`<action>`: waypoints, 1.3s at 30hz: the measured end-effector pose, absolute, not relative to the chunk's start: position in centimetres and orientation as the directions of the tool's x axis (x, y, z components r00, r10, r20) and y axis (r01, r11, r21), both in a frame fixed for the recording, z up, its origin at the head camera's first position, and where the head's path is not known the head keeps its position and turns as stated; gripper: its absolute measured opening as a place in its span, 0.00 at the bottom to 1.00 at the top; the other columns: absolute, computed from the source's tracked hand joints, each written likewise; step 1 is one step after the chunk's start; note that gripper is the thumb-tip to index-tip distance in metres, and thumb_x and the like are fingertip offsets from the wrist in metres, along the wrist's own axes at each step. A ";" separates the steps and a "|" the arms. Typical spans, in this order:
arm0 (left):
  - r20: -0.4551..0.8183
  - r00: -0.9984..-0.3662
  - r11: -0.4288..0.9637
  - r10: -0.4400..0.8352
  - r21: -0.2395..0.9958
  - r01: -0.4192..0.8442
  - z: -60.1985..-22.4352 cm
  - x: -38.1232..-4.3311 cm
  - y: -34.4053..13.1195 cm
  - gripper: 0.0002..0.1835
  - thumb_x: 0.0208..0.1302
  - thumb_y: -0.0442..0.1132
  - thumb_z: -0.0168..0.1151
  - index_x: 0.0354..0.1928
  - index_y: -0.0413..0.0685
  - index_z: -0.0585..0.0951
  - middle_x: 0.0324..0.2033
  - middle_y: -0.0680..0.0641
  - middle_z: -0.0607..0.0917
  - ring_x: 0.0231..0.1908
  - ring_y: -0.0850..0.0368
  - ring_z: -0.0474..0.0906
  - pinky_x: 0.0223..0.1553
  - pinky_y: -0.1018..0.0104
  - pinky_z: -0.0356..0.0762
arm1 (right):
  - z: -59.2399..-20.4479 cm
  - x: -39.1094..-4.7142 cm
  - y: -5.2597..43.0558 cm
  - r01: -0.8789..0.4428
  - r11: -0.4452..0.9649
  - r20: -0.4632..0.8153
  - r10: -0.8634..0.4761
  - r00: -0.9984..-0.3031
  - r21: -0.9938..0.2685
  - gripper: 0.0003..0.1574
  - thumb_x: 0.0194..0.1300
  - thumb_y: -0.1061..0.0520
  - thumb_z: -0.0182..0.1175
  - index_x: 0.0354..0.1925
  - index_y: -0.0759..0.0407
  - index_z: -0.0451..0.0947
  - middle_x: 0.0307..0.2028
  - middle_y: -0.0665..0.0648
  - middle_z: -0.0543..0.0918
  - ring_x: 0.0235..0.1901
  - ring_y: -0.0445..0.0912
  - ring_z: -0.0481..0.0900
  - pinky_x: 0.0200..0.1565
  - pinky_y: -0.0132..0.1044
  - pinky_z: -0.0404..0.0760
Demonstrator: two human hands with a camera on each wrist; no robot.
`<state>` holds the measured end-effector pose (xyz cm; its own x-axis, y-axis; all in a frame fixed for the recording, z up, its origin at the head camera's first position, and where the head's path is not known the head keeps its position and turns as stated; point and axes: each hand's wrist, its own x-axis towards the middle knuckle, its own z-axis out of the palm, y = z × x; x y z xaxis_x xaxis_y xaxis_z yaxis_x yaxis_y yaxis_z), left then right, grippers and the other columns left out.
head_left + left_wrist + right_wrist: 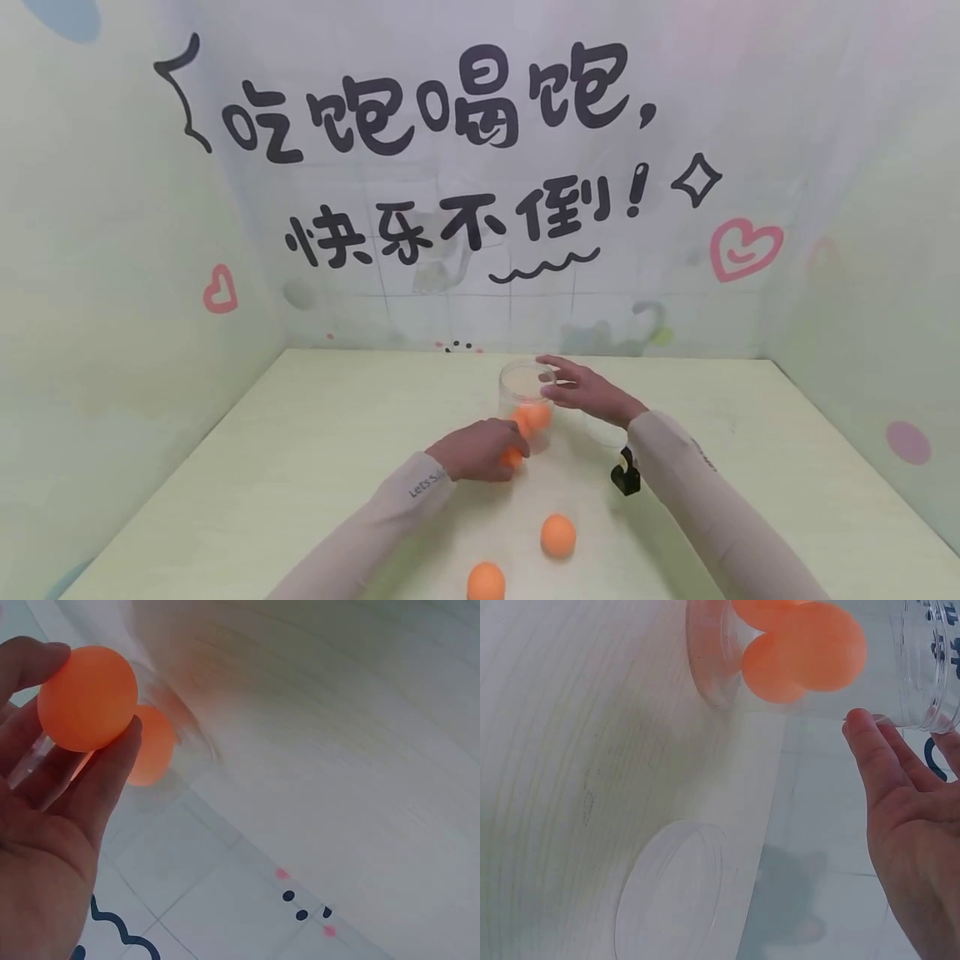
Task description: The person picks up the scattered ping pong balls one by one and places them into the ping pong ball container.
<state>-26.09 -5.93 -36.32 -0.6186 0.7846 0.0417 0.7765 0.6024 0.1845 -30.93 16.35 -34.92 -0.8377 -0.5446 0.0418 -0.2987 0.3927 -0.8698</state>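
A clear jar point(527, 385) stands upright on the table with orange balls point(536, 415) in its lower part, also visible through its wall in the right wrist view. My left hand point(480, 450), low in front of the jar, pinches another orange ball point(88, 697) between thumb and fingers. That ball is outside the jar and partly hidden by the hand in the head view. At the jar's right side, my right hand point(588, 392) holds it near the rim, thumb in front and fingers behind. A clear round lid point(671, 900) lies on the table beneath the right forearm.
Two loose orange balls lie nearer to me: one ball point(558, 536) right of centre and another ball point(486, 581) at the bottom edge of the view. The pale table point(337, 392) meets a printed back wall point(465, 317) and side walls.
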 end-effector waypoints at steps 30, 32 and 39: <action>0.066 -0.871 0.822 0.488 0.301 0.483 -33.9 -30.4 -10.4 0.15 0.51 0.34 0.57 0.44 0.45 0.78 0.40 0.48 0.79 0.41 0.54 0.72 0.45 0.56 0.69 | -35.7 -30.6 16.0 -0.294 0.350 0.051 -0.564 -0.824 -0.889 0.39 0.62 0.47 0.53 0.67 0.49 0.50 0.61 0.63 0.64 0.61 0.55 0.62 0.55 0.45 0.67; 0.104 -0.871 0.815 0.479 0.315 0.486 -32.8 -30.6 -10.3 0.15 0.51 0.35 0.56 0.44 0.44 0.78 0.42 0.47 0.79 0.42 0.53 0.73 0.46 0.57 0.69 | -35.8 -30.6 16.0 -0.286 0.352 0.044 -0.560 -0.828 -0.892 0.39 0.62 0.46 0.53 0.67 0.48 0.50 0.62 0.62 0.64 0.61 0.55 0.62 0.56 0.45 0.67; 0.282 -0.842 0.746 0.460 0.392 0.539 -30.3 -30.7 -9.3 0.13 0.51 0.36 0.55 0.41 0.44 0.78 0.36 0.48 0.79 0.33 0.55 0.70 0.40 0.59 0.67 | -35.4 -30.6 16.1 -0.300 0.367 0.056 -0.548 -0.834 -0.880 0.39 0.62 0.45 0.53 0.67 0.47 0.51 0.61 0.62 0.64 0.60 0.53 0.63 0.56 0.45 0.67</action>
